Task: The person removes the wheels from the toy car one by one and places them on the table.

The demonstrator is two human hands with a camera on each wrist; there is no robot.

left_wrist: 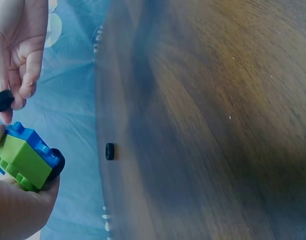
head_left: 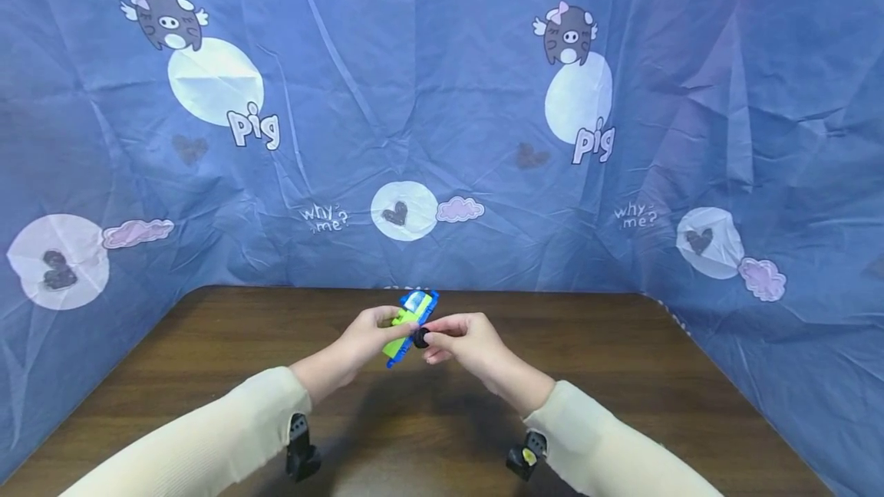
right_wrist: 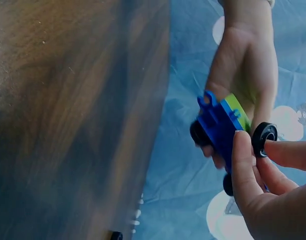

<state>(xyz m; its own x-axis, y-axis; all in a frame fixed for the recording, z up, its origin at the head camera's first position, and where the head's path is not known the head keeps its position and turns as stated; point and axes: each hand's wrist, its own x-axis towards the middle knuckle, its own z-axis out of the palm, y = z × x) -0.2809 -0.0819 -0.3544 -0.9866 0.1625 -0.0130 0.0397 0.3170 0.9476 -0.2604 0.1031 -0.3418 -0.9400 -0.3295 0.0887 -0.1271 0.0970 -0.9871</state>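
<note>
From the head view, my left hand [head_left: 364, 337] grips a blue and green toy block car [head_left: 410, 326] above the wooden table [head_left: 621, 374], and my right hand [head_left: 461, 340] pinches a small black wheel [head_left: 420, 338] right against the car's near side. I judge the step in hand to be working that wheel at the car's axle; whether it is seated or free I cannot tell here.

In the left wrist view, the car [left_wrist: 27, 157] sits in my left hand [left_wrist: 20, 210], fingers curled under it, with one mounted wheel showing at its end. My right hand [left_wrist: 20, 47] holds the black wheel [left_wrist: 2, 101] just beside the car, apparently apart from it. A spare black wheel [left_wrist: 110, 151] lies on the table [left_wrist: 217, 120], well apart from the car.

In the right wrist view, my right thumb and forefinger [right_wrist: 287, 152] pinch the wheel [right_wrist: 264, 138] at the car's [right_wrist: 221, 121] edge, the left hand [right_wrist: 245, 70] holding the car from behind. The next move, as I judge it, calls for lining the wheel's hole up with the axle peg and keeping the car steady.
</note>
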